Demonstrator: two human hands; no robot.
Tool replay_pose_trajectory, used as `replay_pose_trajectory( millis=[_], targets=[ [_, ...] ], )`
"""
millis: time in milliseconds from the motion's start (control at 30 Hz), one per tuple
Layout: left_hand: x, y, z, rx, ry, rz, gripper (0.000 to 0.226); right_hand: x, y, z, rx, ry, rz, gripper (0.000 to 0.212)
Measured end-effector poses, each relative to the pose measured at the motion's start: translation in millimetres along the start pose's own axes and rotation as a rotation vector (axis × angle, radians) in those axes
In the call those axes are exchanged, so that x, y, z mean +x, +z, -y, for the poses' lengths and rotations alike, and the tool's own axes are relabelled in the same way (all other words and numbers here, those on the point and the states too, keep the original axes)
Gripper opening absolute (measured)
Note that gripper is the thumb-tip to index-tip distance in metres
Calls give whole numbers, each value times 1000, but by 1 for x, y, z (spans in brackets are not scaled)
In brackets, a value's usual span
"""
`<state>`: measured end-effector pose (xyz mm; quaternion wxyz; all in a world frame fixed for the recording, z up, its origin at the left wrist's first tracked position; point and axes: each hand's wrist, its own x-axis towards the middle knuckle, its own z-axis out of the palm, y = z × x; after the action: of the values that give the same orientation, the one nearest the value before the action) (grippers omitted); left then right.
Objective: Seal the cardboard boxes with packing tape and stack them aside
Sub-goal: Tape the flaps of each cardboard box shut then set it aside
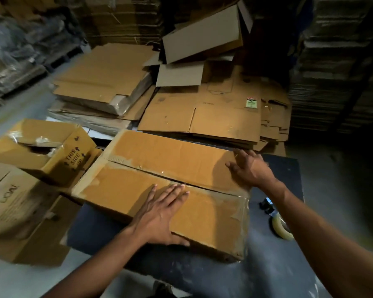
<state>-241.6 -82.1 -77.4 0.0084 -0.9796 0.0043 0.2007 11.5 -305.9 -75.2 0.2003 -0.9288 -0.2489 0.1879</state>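
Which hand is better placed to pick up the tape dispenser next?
Right. The tape dispenser sits on the dark table just under the right forearm, right of the box. The right hand rests at the box's far right edge; the left hand lies flat mid-box.

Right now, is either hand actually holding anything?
Nothing is gripped. The left hand presses flat on the box top; the right hand rests open on its far right corner.

Box (159, 181): tan-brown cardboard, glossy clear tape strips along seam and edges.
Surface (202, 274): dark blue-grey, pale scuffs.
Tape roll (281, 227): translucent yellowish, black dispenser.
Side box (41, 147): brown, black "THIS SIDE UP" print with arrows.
Flattened cartons (213, 117): brown, small green-and-white label.
Floor (13, 280): pale grey.
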Motion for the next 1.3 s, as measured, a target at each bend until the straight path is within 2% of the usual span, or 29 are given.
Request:
replay_pose_trajectory(
  millis=[133,233,367,467,600,800,933,1067,1200,1300],
  targets=[
    [7,-15,43,69,121,21,142,-35,7,7,-50,122,-24,74],
    [2,-25,58,88,193,103,150,-70,21,20,-140,131,-8,97],
    [2,-24,50,87,216,64,137,-84,43,41,-240,27,-85,122],
    [9,-15,39,60,189,11,126,-79,57,48,-306,60,-22,130],
    [16,-6,33,-8,183,-64,120,-84,58,48,-223,135,-17,138],
    [19,-5,84,-101,250,-172,102,-77,67,71,-214,200,-37,125],
    [21,-3,150,-57,155,-239,102,-55,77,107,-199,185,-103,106],
    [33,-14,209,-17,91,-284,99,-23,94,143,-217,171,-9,94],
    [52,-18,259,-30,-32,-299,97,-17,95,142,-122,191,-21,96],
    [56,-14,266,-49,-46,-296,99,-13,95,137,-105,234,-71,101]
  ],
)
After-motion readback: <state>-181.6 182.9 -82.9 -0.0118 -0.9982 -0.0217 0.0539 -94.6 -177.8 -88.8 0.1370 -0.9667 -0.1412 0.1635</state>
